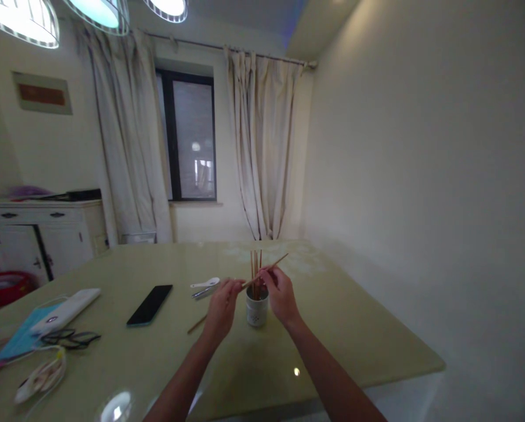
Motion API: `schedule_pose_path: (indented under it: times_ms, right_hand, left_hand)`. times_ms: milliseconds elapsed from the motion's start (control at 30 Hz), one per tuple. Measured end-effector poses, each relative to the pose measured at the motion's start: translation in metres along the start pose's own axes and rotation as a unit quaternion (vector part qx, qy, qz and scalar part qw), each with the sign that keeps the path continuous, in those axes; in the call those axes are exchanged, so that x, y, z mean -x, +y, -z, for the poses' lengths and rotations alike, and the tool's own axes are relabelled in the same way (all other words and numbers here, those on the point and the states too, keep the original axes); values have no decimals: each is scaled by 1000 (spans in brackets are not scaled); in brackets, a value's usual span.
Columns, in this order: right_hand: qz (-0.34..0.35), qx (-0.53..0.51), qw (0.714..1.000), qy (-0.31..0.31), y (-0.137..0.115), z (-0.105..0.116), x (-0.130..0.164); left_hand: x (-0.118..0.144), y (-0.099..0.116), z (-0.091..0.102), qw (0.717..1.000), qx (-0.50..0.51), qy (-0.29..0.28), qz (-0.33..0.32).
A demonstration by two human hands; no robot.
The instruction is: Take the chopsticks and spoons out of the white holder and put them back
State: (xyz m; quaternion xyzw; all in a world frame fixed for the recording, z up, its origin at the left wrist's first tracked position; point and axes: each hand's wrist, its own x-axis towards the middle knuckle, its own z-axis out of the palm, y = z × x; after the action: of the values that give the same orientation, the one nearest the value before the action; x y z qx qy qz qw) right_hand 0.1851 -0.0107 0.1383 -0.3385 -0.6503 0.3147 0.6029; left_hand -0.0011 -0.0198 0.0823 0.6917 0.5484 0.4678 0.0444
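Both hands pinch one long chopstick slantwise above the white holder mid-counter: left hand low, right hand high. Best tip it upright, then lower gently.

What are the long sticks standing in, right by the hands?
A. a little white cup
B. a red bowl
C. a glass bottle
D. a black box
A: the upright chopsticks stand in a small white cup on the table, between the left hand and the right hand.
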Motion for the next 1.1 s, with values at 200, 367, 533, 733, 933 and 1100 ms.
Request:
schedule_pose_path:
  times_ms: [200,367,533,733,933,1100]
  right_hand:
    - [35,113,993,30,-2,33,-33]
    - [11,137,990,-25,15,32,-33]
    - [8,157,987,36,24,25,-12]
    - [10,51,998,-41,11,-7,12]
    - [-19,-52,998,-2,1,-6,5]
    - [44,19,995,93,-2,31,-16]
  left_hand:
    - [12,-61,13,976,-167,-33,138]
    - [34,-76,10,961,-204,-47,181]
    - [25,-68,8,975,-137,-34,172]
    - [17,-5,3,992,118,6,33]
    - [7,1,4,995,94,-11,-11]
    - [-2,-72,12,982,-168,-26,78]
